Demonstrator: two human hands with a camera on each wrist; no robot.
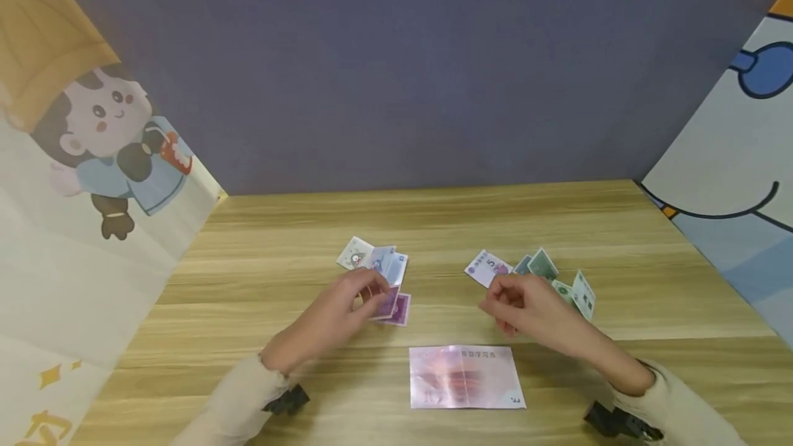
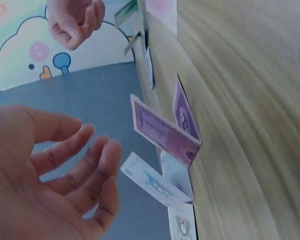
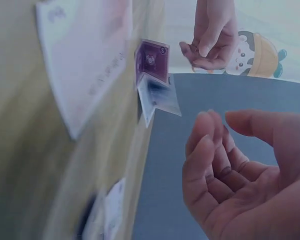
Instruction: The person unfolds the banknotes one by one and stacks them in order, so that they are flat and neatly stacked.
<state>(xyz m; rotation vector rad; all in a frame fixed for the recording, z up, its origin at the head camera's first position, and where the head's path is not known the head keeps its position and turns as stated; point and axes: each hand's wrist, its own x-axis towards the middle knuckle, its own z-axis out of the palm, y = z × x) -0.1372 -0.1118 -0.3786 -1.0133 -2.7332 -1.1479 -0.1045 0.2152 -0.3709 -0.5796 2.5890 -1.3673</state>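
My left hand hovers over a small fan of folded play notes at centre left, its fingers loosely bent and holding nothing. In the left wrist view a gap shows between those fingers and a folded purple note. Beyond it are pale blue notes and a white one with a cartoon figure. My right hand hangs loosely curled near a second group, thumb close to the fingertips, with nothing held. That group has a pale purple note marked 5 and folded green notes, partly hidden by the hand.
A larger pink banknote, creased down the middle, lies flat on the wood-grain table between the forearms. A dark grey panel stands at the back. Cartoon-printed walls flank the table.
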